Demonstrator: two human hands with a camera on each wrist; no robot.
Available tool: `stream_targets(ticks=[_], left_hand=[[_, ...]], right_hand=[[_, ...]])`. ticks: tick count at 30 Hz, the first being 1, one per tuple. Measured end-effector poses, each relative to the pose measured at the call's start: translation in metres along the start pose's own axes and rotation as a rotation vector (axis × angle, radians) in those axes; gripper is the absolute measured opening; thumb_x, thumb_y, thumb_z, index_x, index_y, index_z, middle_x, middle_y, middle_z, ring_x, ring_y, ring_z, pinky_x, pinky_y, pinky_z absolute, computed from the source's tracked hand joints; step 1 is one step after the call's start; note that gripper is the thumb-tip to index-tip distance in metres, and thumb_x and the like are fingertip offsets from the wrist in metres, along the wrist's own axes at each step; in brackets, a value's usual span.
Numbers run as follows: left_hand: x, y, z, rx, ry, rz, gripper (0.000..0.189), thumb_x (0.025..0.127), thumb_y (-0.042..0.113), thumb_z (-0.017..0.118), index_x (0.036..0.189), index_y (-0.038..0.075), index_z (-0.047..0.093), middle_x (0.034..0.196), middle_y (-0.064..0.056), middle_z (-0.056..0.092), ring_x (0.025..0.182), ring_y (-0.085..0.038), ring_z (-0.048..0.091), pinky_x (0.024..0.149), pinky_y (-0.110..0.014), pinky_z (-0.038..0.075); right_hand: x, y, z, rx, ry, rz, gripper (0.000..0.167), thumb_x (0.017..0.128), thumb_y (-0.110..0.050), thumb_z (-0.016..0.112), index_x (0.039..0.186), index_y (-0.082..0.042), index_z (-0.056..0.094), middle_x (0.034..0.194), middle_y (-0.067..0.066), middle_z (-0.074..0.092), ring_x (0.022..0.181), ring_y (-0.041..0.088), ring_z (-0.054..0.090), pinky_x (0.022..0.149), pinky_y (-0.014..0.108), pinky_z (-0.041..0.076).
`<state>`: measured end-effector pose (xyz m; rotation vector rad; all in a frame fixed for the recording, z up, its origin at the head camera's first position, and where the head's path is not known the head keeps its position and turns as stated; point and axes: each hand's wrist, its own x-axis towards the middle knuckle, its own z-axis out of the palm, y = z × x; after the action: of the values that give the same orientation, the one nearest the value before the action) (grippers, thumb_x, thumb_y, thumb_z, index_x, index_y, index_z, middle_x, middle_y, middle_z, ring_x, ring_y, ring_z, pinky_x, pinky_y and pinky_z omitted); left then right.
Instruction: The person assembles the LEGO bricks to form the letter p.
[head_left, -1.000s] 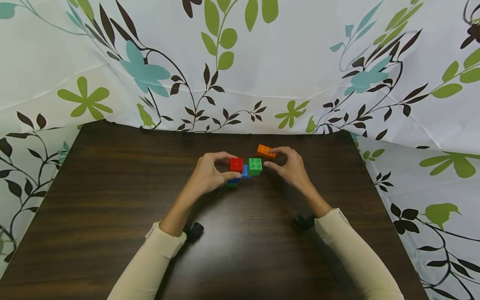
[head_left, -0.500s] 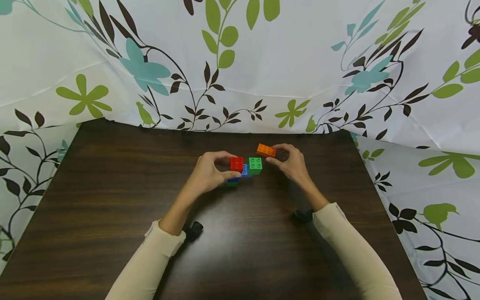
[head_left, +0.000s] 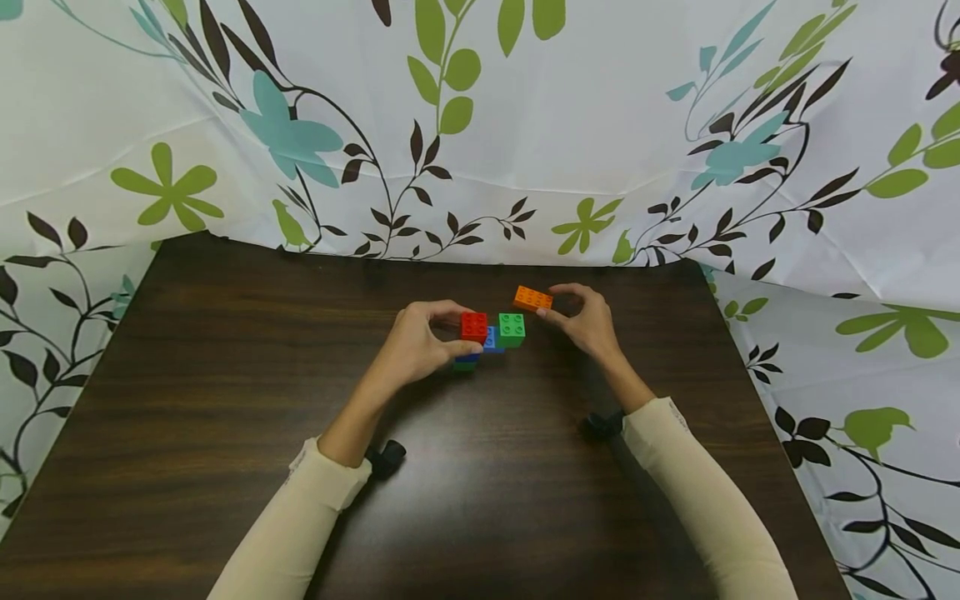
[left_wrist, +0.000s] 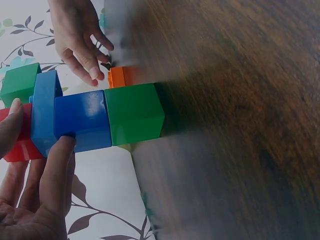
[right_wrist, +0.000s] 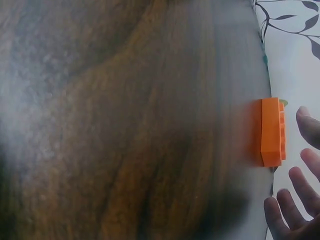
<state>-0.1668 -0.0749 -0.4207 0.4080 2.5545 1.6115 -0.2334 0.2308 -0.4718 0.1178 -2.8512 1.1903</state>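
Observation:
My left hand (head_left: 423, 337) grips a stack of toy building bricks near the table's far side, thumb and fingers round its upper part. At its base is a green brick (left_wrist: 135, 114), with a dark blue brick (left_wrist: 82, 121) on it. A longer lighter blue brick (head_left: 491, 342) juts out to the right above, carrying a red brick (head_left: 473, 327) and a second green brick (head_left: 512, 329) on top. An orange brick (right_wrist: 271, 132) lies on the table, studs up. My right hand (head_left: 588, 323) hovers beside its right end, fingers spread and holding nothing.
The dark wooden table (head_left: 480, 500) extends toward me and to both sides. A white cloth with printed leaves (head_left: 480, 167) hangs just past its far edge. Each wrist bears a small black camera (head_left: 388, 458).
My right hand has drawn slightly up and back from the green brick toward the right end of the orange brick. The left hand and the stack stay in place.

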Motion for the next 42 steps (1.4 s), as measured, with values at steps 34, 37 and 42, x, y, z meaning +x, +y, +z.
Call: stream_targets(ticks=[34,37,42], left_hand=[[0.002,-0.004,0.001,0.003,-0.016,-0.017,0.039,0.082,0.017,0.096,0.116,0.007,0.08,0.111,-0.012,0.083,0.109,-0.03,0.076,0.107,-0.052,0.055],[0.002,-0.005,0.001,0.001,-0.015,-0.019,0.039,0.082,0.017,0.096,0.115,0.006,0.08,0.111,-0.012,0.083,0.109,-0.03,0.076,0.106,-0.051,0.055],[0.001,-0.005,0.001,0.002,-0.013,-0.013,0.038,0.082,0.017,0.096,0.114,0.006,0.08,0.11,-0.012,0.083,0.108,-0.029,0.076,0.105,-0.051,0.056]], right_hand=[[0.009,0.006,0.012,0.01,-0.029,0.124,0.042,0.095,-0.021,0.085,0.132,-0.007,0.072,0.143,0.019,0.067,0.121,0.038,0.058,0.108,0.056,0.048],[0.01,0.006,0.012,0.002,-0.023,0.129,0.041,0.095,-0.021,0.085,0.131,-0.008,0.073,0.142,0.018,0.068,0.115,0.037,0.058,0.103,0.052,0.047],[0.01,0.007,0.013,-0.001,-0.023,0.123,0.04,0.095,-0.021,0.085,0.131,-0.008,0.073,0.136,0.018,0.071,0.107,0.035,0.059,0.093,0.046,0.048]])
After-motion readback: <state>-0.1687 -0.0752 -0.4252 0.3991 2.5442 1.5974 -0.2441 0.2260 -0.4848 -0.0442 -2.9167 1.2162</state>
